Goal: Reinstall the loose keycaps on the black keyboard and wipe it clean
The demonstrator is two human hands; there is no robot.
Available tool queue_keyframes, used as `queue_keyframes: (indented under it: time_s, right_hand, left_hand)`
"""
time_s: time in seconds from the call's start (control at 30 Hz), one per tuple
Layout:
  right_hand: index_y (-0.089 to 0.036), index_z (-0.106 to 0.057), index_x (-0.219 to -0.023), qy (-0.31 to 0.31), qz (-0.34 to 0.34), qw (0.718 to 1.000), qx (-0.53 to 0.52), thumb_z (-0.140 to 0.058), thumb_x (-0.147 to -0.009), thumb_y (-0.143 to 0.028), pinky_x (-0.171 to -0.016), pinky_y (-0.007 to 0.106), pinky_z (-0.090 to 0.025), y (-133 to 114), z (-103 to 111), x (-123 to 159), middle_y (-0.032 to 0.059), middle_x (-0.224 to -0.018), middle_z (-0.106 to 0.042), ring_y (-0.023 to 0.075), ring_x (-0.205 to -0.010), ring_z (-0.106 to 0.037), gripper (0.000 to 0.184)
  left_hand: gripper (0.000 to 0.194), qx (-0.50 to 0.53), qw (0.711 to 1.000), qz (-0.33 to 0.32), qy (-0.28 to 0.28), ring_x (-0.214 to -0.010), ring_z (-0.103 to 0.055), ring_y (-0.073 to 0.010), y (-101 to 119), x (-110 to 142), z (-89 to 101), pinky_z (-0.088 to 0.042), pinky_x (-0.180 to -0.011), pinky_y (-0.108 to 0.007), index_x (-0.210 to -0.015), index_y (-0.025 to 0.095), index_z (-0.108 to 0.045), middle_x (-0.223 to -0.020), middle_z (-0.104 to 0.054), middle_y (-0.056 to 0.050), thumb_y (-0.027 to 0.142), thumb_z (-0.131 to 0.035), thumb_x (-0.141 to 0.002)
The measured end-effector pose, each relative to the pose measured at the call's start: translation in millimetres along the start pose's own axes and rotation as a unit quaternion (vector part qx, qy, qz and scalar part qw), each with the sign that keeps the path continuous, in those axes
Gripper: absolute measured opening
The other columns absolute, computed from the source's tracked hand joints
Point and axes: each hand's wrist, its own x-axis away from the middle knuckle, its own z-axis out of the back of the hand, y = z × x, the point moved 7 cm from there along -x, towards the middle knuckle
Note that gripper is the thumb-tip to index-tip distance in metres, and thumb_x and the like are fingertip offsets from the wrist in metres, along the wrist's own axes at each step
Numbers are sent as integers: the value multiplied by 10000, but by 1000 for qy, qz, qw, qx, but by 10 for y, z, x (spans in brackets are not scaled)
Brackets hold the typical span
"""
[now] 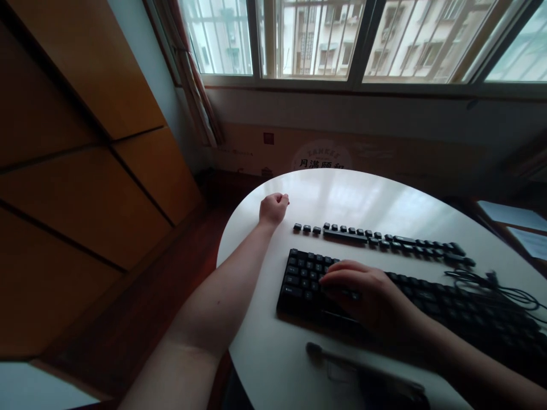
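My left hand (274, 208) rests closed in a fist on the far left part of the white table (256, 336). Whatever it may hold is hidden inside the fingers. Over the left part of a black keyboard (294, 290), my right hand (363, 290) bends down with its fingers drawn together, the tips at the keys. Its thumb and anything pinched there are hard to see. Behind the keyboard lie loose black keycaps (351, 230) in two rows, with a long space bar (345, 237) at the left of the nearer row.
In front of the keyboard lies a dark brush-like tool (315, 349), blurred, beside a dark object (376, 387). A coiled black cable (499, 287) sits at the right. Wooden cabinets (64, 228) stand to the left, and windows (316, 40) line the far wall.
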Motion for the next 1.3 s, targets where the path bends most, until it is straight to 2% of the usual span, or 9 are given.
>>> queue_keyframes:
  time_s: [0.1, 0.2, 0.47, 0.87, 0.93, 1.0, 1.1, 1.2, 1.3]
  right_hand:
    - [-205, -652, -1124, -17, 0, 998, 60, -632, -875, -104, -777, 330, -570, 6, -183, 92, 64, -1006, -714, 199, -883, -685, 270]
    - [-191, -642, -1045, -16, 12, 995, 98, -639, -852, -72, -746, 340, -553, 12, -250, 118, 54, -921, -704, 208, -837, -657, 226]
    - [-182, -679, -945, -12, 80, 988, 129, -590, -928, -98, -722, 324, -542, -144, -263, 96, 71, -963, -734, 207, -833, -632, 124]
    - [-196, -712, -813, -64, 54, 976, 200, -499, -990, -146, -712, 333, -536, -254, -342, 57, 77, -893, -735, 199, -785, -630, 281]
    - [-190, -719, -816, -60, 56, 965, 248, -518, -978, -169, -755, 382, -539, -305, -324, 50, 105, -938, -737, 236, -850, -640, 259]
    - [-205, -747, -878, -57, 49, 957, 280, -586, -944, -225, -851, 463, -534, -340, -281, 50, 129, -1109, -733, 308, -1027, -644, 174]
    - [-257, -765, -1032, -97, 34, 950, 296, -657, -899, -298, -990, 587, -471, -331, -256, 74, 124, -1382, -636, 404, -1294, -537, 177]
    - [-250, -763, -1094, -131, 25, 945, 299, -653, -900, -326, -1041, 631, -434, -294, -270, 114, 134, -1406, -622, 423, -1353, -494, 236]
    - [-221, -761, -1104, -119, 29, 950, 287, -631, -911, -316, -1058, 611, -446, -284, -264, 133, 133, -1374, -646, 407, -1348, -509, 251]
  left_hand:
    - [319, 2, 1000, 0, -2, -738, -679, -194, -4, 1, 1, -474, -702, -295, -637, 214, -649, -771, -757, -42, 355, -530, -897]
    - [311, 7, 1000, -1, -6, -742, -682, -195, -8, -2, -9, -477, -701, -294, -637, 216, -647, -774, -758, -41, 354, -535, -893]
    - [316, 17, 1000, -2, -16, -737, -677, -196, 3, -10, -47, -481, -693, -297, -641, 216, -643, -765, -751, -42, 367, -530, -895]
    - [316, 18, 999, -6, -35, -747, -673, -198, 44, 21, -55, -497, -717, -298, -655, 209, -662, -751, -748, -44, 364, -529, -897]
    - [313, 16, 999, -9, -36, -752, -675, -199, 42, 19, -55, -498, -720, -298, -658, 210, -666, -757, -749, -44, 365, -531, -894]
    - [315, 14, 999, -12, -36, -750, -675, -199, 37, 12, -57, -498, -719, -299, -657, 210, -668, -759, -750, -46, 368, -531, -892]
    - [324, 11, 999, -14, -34, -740, -673, -200, 30, 2, -57, -498, -715, -302, -652, 209, -667, -747, -745, -48, 380, -529, -890]
    - [324, 9, 999, -16, -32, -734, -669, -200, 31, 1, -48, -495, -708, -302, -659, 208, -670, -742, -741, -48, 389, -527, -887]
    - [325, 8, 999, -19, -30, -721, -663, -196, 38, 9, -32, -492, -694, -297, -669, 206, -672, -739, -737, -46, 401, -526, -885]
